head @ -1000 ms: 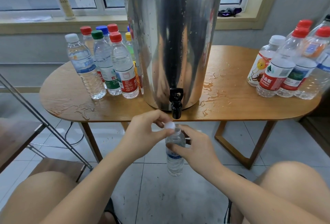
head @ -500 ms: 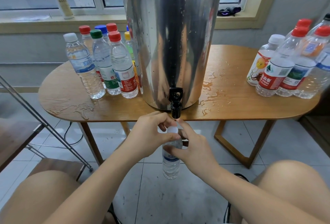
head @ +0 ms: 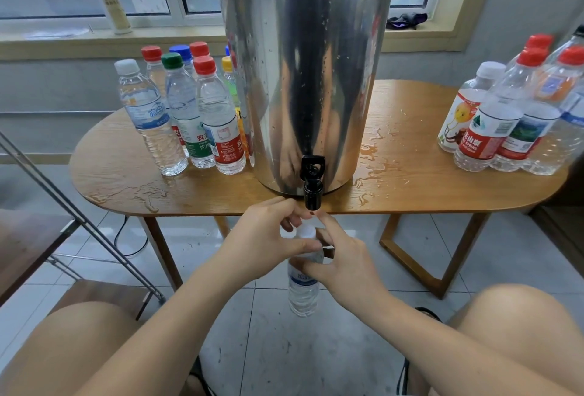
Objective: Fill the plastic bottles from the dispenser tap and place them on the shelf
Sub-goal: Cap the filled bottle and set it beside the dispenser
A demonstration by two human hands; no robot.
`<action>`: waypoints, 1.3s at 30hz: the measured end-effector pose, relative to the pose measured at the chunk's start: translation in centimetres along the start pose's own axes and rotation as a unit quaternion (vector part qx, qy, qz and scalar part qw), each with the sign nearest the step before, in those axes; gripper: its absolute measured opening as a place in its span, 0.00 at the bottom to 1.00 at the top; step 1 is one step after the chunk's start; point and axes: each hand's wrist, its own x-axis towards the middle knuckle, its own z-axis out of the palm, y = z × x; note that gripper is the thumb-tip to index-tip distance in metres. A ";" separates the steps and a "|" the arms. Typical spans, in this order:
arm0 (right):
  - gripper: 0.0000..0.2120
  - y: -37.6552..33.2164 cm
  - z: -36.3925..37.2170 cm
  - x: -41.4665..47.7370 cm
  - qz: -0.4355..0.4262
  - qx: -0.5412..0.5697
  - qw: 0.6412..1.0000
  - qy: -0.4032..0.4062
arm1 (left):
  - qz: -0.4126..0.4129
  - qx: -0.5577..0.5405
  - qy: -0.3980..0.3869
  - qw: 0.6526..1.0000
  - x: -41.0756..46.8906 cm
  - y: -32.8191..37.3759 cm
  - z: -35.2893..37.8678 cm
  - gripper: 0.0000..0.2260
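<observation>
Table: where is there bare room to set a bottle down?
Widest bare patch: between the dispenser and the right bottles, wet near the dispenser. Second: the table's front-left corner, before the left bottles, with puddles. Crowded: left bottles tight beside the dispenser; below the tap, left hand and right hand hold a bottle.

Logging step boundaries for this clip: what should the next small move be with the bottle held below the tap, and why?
Probably a twist of the white cap by the left hand, curled at the neck, while the right hand steadies the bottle: the cap is on and nothing runs from the tap. Fill level is unreadable.
</observation>
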 end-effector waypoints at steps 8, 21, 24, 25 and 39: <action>0.47 -0.2 -0.3 -0.2 0.007 0.003 1.000 0.002 | 0.004 -0.043 -0.001 0.999 0.1 0.0 0.4 0.13; 0.46 -0.5 -0.2 -0.4 -0.008 0.021 1.000 -0.001 | -0.013 -0.014 0.031 0.999 0.1 0.5 0.6 0.16; 0.46 -0.5 -0.3 -0.4 -0.009 0.014 1.000 0.002 | -0.016 -0.044 0.011 0.999 0.1 0.4 0.5 0.18; 0.47 -0.5 -0.3 -0.4 -0.009 0.011 1.000 0.004 | -0.015 -0.055 0.008 0.998 0.1 0.3 0.5 0.19; 0.37 -1.0 -2.2 -0.5 -0.025 -0.002 0.999 0.043 | -0.060 -0.164 0.000 0.985 -2.0 -2.2 -0.3 0.15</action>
